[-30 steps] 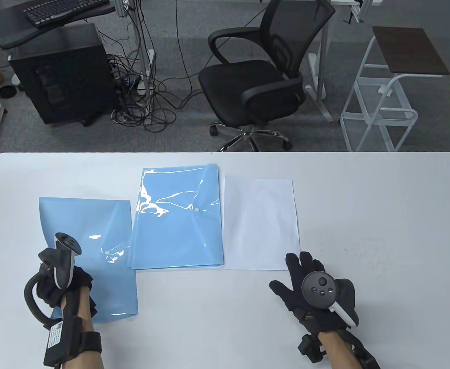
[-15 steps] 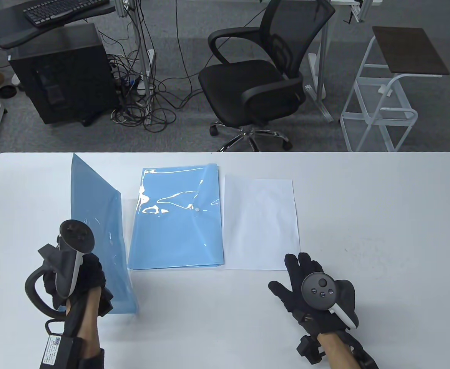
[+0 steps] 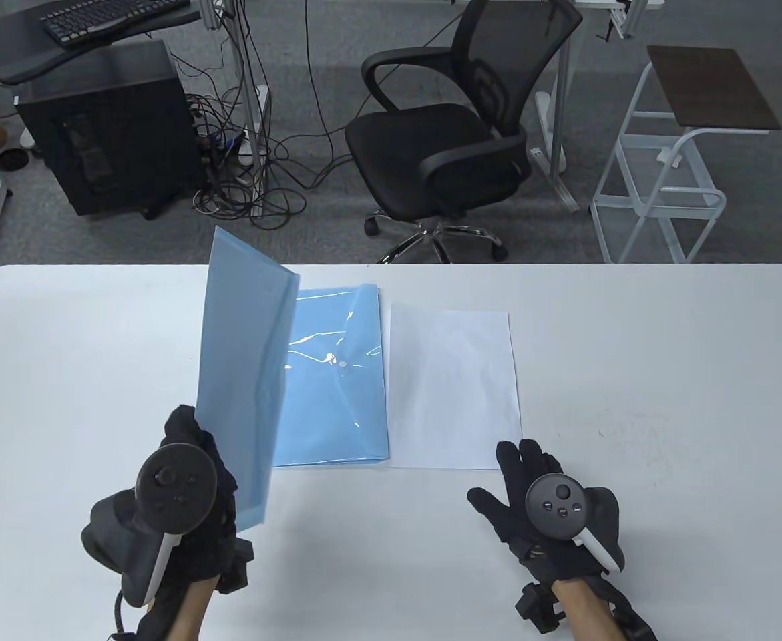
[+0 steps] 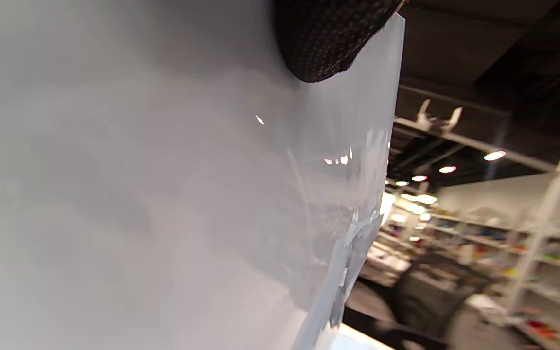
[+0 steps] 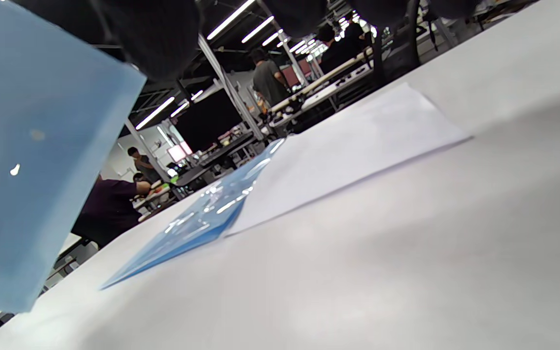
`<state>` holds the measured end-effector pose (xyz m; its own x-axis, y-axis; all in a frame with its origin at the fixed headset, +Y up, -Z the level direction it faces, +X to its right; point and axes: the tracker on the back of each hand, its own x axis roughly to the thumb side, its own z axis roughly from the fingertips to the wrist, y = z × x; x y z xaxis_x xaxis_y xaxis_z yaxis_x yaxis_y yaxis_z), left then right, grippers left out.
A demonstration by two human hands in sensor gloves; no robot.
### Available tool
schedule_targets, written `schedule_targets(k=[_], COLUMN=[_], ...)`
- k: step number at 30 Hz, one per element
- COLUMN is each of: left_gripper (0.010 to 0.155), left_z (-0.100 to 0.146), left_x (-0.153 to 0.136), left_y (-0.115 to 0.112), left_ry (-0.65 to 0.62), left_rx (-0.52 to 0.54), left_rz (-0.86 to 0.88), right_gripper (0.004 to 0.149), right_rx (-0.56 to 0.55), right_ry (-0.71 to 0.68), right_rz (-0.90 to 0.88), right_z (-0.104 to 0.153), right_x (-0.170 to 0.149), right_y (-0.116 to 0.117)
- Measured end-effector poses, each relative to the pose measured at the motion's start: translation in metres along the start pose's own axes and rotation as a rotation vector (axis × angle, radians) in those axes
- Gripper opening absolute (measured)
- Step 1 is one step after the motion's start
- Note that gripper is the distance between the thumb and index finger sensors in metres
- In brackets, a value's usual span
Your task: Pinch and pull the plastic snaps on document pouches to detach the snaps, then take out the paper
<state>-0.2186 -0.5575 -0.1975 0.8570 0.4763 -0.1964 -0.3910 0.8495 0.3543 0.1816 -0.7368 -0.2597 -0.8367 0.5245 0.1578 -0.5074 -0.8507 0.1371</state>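
Across the white table (image 3: 631, 374), a stack of translucent blue snap-button document pouches (image 3: 337, 387) lies at centre, white paper sheets (image 3: 454, 387) just right. One blue pouch (image 3: 247, 374) is gripped upright by the left hand (image 3: 183, 487); its contents cannot be told. The right hand (image 3: 544, 507) rests flat, fingers (image 3: 517, 461) spread. Distant people appear only in the right wrist view.

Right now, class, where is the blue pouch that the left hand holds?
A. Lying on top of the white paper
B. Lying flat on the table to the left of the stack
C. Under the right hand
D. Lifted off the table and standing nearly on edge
D: the left hand grips the held pouch at its lower edge, so the pouch rises steeply in front of the stack of pouches, while the right hand rests apart beside the white paper.
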Motion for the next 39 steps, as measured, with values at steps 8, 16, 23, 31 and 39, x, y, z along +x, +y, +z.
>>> schedule_targets(k=[8,16,23,31,39], left_gripper=[0.046,0.046,0.047,0.048,0.048], left_z=[0.000,0.001,0.006,0.015,0.019], left_x=[-0.017,-0.042,-0.067,-0.084,-0.084], left_y=[-0.055,-0.119,-0.173,-0.214,-0.228], left_ry=[0.000,0.097,0.204,0.326,0.360], left_rx=[-0.311,-0.514,-0.683,-0.802,-0.836], left_rz=[0.454,0.645,0.780,0.786,0.728], right_gripper=[0.086,0.085,0.084,0.084,0.085], right_rx=[-0.010,-0.007,0.010,0.035,0.045], right_ry=[0.001,0.006,0.014,0.020,0.010], right_rz=[-0.015,-0.022,-0.014,0.008,0.028], right_z=[0.002,0.002,0.000,-0.001,-0.002], right_x=[-0.002,-0.003,-0.004,-0.005,0.000], right_y=[-0.003,-0.004,0.000,0.007,0.009])
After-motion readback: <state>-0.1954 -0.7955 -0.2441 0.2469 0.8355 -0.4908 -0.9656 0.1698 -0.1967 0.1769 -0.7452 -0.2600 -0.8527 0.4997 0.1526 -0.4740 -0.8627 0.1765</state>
